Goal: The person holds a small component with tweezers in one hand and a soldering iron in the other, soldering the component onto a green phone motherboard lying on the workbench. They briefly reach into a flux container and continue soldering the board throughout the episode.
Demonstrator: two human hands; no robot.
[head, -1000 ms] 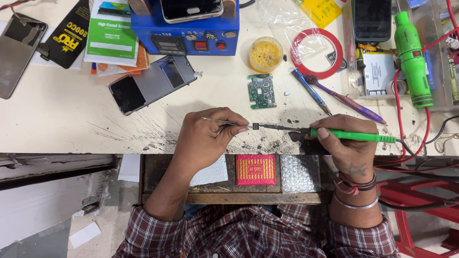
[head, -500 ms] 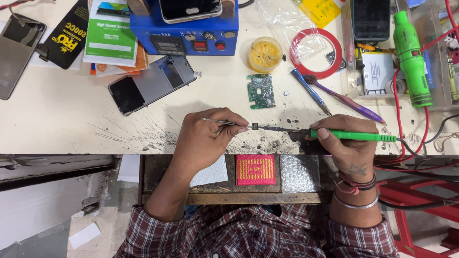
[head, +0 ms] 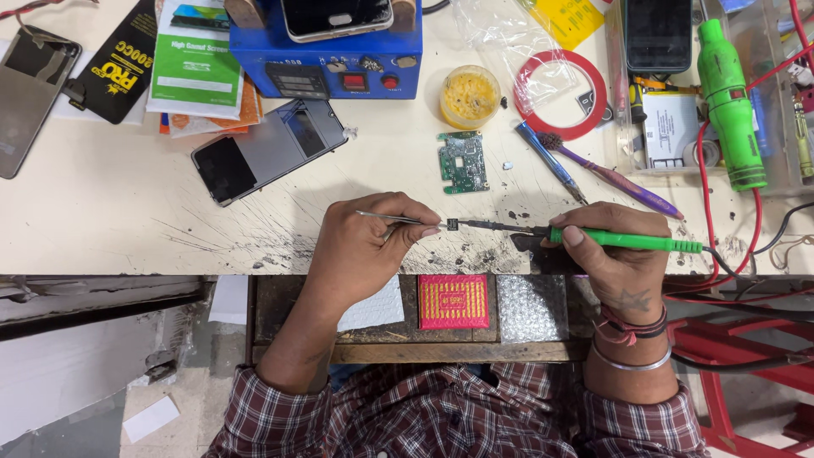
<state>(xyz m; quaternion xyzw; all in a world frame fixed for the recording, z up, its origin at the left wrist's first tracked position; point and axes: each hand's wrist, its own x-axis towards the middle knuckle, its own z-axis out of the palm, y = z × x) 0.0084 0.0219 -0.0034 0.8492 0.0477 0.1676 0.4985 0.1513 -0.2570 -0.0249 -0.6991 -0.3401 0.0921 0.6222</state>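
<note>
My left hand (head: 369, 246) pinches thin metal tweezers (head: 386, 217) whose tips hold a tiny dark chip (head: 453, 224) just above the scorched front edge of the workbench (head: 127, 229). My right hand (head: 610, 254) grips a green-handled soldering iron (head: 627, 241), and its dark tip points left and touches the chip. A small green circuit board (head: 462, 161) lies on the bench a little beyond the chip.
A phone frame (head: 267, 148) lies at left, a blue heating station (head: 326, 51) with a phone on it at the back, with a yellow flux tin (head: 470, 95), red tape ring (head: 560, 82), blue and purple tools (head: 585, 170), and a green tool (head: 729, 102) at right. An open drawer (head: 454, 305) is below.
</note>
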